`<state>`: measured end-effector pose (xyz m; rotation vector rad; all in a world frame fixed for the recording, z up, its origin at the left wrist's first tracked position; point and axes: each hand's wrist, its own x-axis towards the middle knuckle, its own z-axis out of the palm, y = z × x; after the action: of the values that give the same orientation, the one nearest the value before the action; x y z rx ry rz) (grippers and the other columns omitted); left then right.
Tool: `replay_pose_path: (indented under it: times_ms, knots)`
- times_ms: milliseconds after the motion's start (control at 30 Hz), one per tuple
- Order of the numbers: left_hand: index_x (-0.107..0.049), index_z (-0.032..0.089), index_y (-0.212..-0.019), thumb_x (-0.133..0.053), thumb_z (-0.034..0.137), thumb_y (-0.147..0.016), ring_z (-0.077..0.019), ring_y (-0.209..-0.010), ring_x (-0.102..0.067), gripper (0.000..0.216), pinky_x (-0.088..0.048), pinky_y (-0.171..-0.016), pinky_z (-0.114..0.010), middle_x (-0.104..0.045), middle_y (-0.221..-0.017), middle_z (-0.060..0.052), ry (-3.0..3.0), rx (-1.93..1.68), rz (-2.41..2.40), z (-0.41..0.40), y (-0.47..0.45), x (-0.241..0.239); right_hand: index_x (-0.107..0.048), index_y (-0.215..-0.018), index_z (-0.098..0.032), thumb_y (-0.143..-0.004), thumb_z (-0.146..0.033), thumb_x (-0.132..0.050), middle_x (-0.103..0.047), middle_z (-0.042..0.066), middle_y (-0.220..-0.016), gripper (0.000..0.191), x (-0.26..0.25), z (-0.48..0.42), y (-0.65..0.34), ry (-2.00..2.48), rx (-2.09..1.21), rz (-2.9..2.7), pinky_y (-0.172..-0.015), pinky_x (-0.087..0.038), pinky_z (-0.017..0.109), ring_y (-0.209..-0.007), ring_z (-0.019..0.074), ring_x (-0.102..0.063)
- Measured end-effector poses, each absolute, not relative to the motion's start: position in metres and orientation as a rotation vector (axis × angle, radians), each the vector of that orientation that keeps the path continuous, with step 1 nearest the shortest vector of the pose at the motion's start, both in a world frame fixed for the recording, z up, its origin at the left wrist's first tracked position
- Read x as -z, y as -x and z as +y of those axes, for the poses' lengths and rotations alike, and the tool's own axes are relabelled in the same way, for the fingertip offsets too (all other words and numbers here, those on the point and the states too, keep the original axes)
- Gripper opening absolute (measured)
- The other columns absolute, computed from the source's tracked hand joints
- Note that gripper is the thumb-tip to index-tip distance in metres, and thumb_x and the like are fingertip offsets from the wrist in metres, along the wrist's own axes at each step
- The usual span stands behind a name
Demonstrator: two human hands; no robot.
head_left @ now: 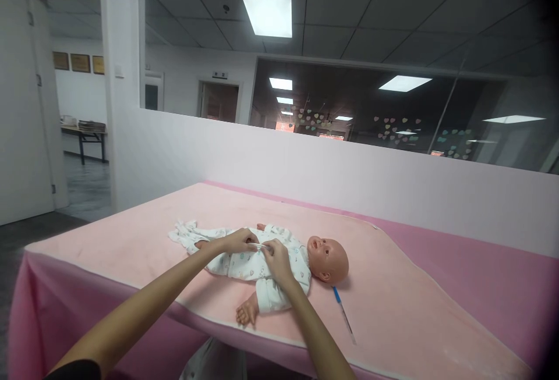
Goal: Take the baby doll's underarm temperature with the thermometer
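Note:
A baby doll (329, 260) lies on its back, its head toward the right. It wears a white printed onesie (244, 266), whose legs stretch away to the left. Over the doll's belly, my left hand (239, 241) pinches the edge of the onesie's front. My right hand (278, 259) is closed on the same raised strip of fabric, close to the left fingertips. Whether a snap or button sits between the fingers is too small to tell. One doll hand (248, 310) sticks out of its sleeve near the table's front edge.
A pink cloth (393, 322) covers the table under the doll. Beside the doll's head lies a slim blue-and-clear stick (344, 314), like a pen. A white wall (349, 176) with a window above borders the far side. At left stands an open door (26, 106).

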<state>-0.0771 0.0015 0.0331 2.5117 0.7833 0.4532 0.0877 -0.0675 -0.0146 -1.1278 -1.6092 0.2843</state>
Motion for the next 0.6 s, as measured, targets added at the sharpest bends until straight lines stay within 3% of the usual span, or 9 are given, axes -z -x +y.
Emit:
replay_pose_path:
  times_ms: [200, 367, 600]
  knots:
    - [-0.066, 0.014, -0.081, -0.052, 0.029, -0.076, -0.0104, -0.061, -0.047, 0.021, -0.031, -0.055, -0.019, -0.061, -0.069, 0.0, -2.61, -0.539, 0.748, -0.01, 0.075, -0.037, -0.063, -0.073, -0.016, -0.067, -0.021, -0.052, -0.061, 0.001, -0.066, 0.013, 0.011, -0.064, -0.09, 1.161, -0.516, -1.506, -0.055, -0.039, 0.022, -0.057, 0.0116, -0.051]
    - [-0.068, 0.015, -0.077, -0.053, 0.027, -0.076, -0.0096, -0.061, -0.048, 0.018, -0.033, -0.058, -0.018, -0.06, -0.071, 0.0, -2.641, -0.576, 0.695, -0.015, 0.073, -0.043, -0.058, -0.074, -0.015, -0.067, -0.025, -0.05, -0.044, -0.007, -0.038, 0.015, 0.012, -0.059, -0.092, 1.204, -0.816, -1.398, -0.032, -0.027, 0.018, -0.03, 0.0071, -0.036]
    - [-0.069, 0.017, -0.082, -0.056, 0.029, -0.076, -0.0119, -0.069, -0.054, 0.019, -0.037, -0.065, -0.019, -0.062, -0.082, -0.003, -2.69, -0.533, 0.528, -0.018, 0.066, -0.044, -0.057, -0.065, -0.014, -0.065, -0.026, -0.05, -0.043, -0.005, -0.033, 0.014, 0.011, -0.047, -0.094, 1.19, -0.967, -1.288, -0.026, -0.021, 0.018, -0.024, 0.0067, -0.032]
